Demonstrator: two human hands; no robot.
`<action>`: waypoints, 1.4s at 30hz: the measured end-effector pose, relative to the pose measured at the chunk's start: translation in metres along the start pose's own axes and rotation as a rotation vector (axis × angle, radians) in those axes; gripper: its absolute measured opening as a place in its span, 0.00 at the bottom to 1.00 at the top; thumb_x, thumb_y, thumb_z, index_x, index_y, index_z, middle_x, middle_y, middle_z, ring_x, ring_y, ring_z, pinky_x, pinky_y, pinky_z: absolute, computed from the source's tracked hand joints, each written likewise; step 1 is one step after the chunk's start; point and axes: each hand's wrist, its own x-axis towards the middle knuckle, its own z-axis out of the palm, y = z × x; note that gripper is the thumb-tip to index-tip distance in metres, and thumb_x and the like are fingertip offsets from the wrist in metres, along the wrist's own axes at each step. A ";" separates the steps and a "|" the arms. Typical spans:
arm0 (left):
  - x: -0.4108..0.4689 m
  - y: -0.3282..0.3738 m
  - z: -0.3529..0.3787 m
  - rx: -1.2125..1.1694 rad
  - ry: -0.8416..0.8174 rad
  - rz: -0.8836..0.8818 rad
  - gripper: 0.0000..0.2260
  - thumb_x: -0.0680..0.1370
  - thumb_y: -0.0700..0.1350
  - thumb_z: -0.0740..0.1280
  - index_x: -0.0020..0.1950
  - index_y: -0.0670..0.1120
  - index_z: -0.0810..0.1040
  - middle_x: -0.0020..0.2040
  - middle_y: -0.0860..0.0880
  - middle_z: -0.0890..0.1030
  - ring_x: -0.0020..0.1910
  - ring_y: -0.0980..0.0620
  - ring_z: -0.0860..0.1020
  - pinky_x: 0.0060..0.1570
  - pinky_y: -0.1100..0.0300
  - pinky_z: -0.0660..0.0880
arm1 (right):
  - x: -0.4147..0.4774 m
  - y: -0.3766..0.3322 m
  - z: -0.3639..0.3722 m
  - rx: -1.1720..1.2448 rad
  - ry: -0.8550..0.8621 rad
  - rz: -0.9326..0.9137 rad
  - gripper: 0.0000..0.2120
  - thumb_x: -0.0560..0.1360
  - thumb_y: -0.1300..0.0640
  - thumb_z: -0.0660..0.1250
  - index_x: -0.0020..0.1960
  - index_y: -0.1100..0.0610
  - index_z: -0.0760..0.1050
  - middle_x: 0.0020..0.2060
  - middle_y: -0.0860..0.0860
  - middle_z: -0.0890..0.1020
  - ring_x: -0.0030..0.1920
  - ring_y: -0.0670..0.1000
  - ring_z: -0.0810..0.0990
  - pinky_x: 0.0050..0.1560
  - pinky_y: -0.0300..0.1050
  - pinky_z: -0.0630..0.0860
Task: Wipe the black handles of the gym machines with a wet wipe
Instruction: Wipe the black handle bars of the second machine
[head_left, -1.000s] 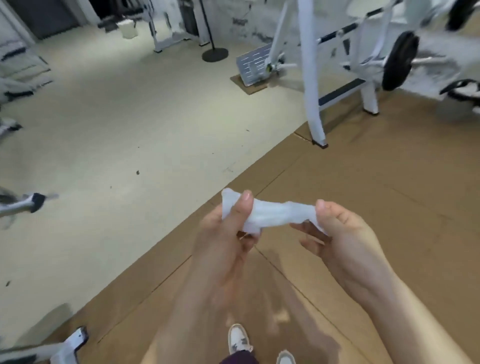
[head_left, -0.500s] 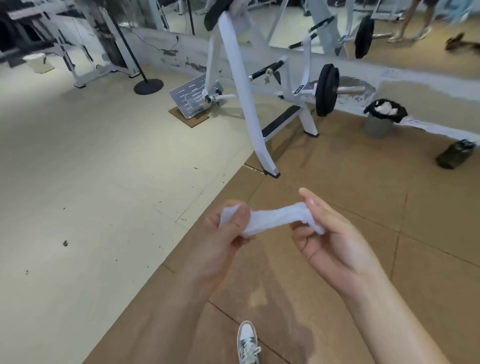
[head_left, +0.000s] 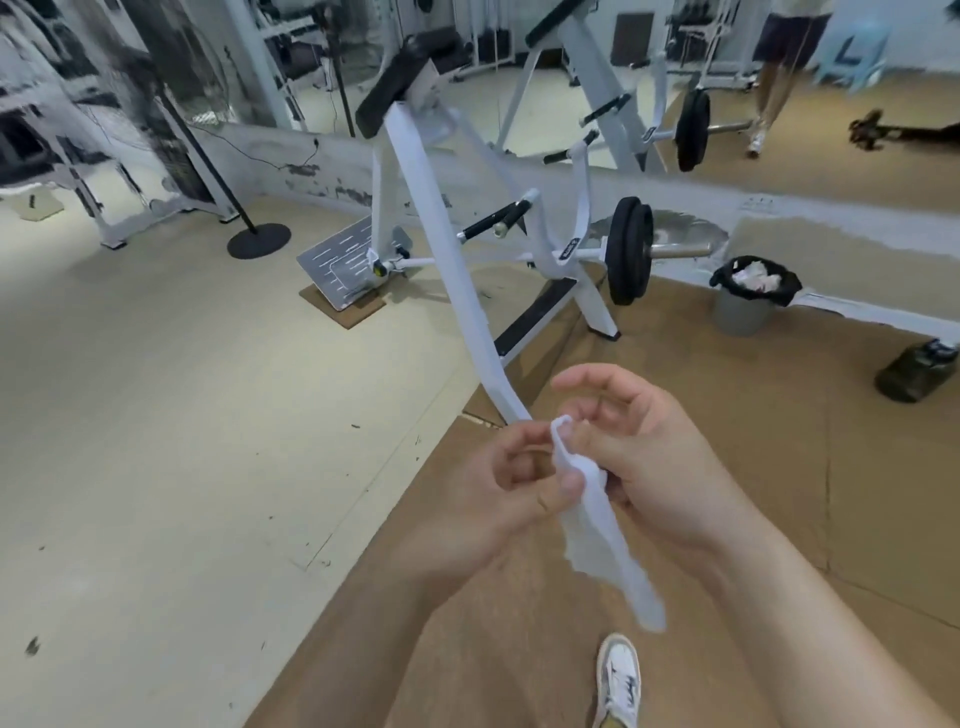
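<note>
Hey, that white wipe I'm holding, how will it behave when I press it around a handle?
Probably floppy: the wipe droops in a limp strip below the left hand and right hand. It likely weighs little, since a fingertip pinch carries it. It should wrap the black handle easily, though it may bunch, being creased already.
</note>
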 end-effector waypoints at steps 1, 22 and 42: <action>0.024 0.003 0.003 -0.025 0.014 0.002 0.19 0.74 0.50 0.71 0.63 0.50 0.75 0.57 0.42 0.82 0.58 0.43 0.79 0.62 0.44 0.72 | 0.022 -0.005 -0.014 -0.064 0.003 -0.018 0.12 0.74 0.67 0.67 0.53 0.53 0.77 0.37 0.51 0.79 0.28 0.44 0.77 0.25 0.34 0.70; 0.439 0.090 -0.134 0.307 0.566 0.052 0.13 0.72 0.38 0.72 0.44 0.58 0.83 0.42 0.56 0.84 0.42 0.60 0.81 0.46 0.60 0.79 | 0.464 -0.061 -0.179 -0.365 -0.111 0.051 0.05 0.72 0.62 0.72 0.45 0.54 0.84 0.41 0.53 0.85 0.43 0.51 0.83 0.43 0.42 0.79; 0.734 0.032 -0.297 -0.346 0.858 -0.294 0.06 0.78 0.39 0.65 0.47 0.45 0.81 0.35 0.46 0.80 0.30 0.53 0.75 0.31 0.62 0.72 | 0.819 0.019 -0.200 -0.208 0.002 0.332 0.03 0.76 0.62 0.66 0.45 0.56 0.76 0.36 0.52 0.77 0.38 0.51 0.73 0.38 0.40 0.69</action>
